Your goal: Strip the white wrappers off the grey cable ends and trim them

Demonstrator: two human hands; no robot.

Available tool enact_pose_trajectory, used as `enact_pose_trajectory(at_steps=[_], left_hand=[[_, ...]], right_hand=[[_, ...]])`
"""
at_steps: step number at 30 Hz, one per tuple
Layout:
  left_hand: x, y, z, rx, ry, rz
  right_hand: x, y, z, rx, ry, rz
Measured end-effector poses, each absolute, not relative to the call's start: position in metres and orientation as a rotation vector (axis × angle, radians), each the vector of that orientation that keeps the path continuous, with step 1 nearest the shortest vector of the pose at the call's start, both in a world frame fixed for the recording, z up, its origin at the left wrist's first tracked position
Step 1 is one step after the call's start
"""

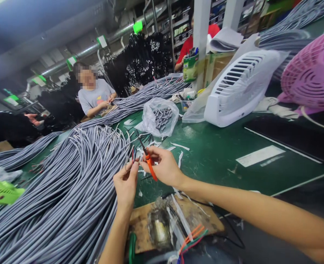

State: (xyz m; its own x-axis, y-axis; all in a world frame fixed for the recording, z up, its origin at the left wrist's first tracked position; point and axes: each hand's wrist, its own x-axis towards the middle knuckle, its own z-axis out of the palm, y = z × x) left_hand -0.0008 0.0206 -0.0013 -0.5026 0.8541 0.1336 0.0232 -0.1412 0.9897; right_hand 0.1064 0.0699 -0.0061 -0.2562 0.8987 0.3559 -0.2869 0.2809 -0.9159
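The wearer's two hands show, the left hand point(126, 183) at seven o'clock, the right hand point(166, 167) at six. One pair of orange-handled snips point(148, 158), near centre. Three fans: a white fan point(239, 88) at two, a pink fan point(313, 75) between two and three, a green fan point(4, 191) between eight and nine. At least two other people point(94, 98), at ten and near one. One green can point(190, 70) and two pale posts point(201, 33), around one. Five green tags point(102, 41), nine to eleven. One clear bag point(150, 117), twelve. Grey cables point(76, 190): too many to count.

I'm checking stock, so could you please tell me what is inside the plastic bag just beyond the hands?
The bag holds many small grey tube-like pieces; any beneath the top ones are hidden.
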Motion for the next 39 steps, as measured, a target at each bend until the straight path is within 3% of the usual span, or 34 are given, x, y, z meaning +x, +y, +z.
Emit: enact_pose_trajectory(at_steps=[12, 39], left_hand=[[-0.0041, 0.0218, 0.0015, 0.732, 1.455, 1.823], [-0.0048, 0.0183, -0.0001, 1.032, 1.453, 1.681]], right_hand=[[0.103, 0.0759, -0.0065, -0.715, -1.183, 1.586], [0.1068, 0.0765, -0.0096, -0.684, -1.295, 1.497]])
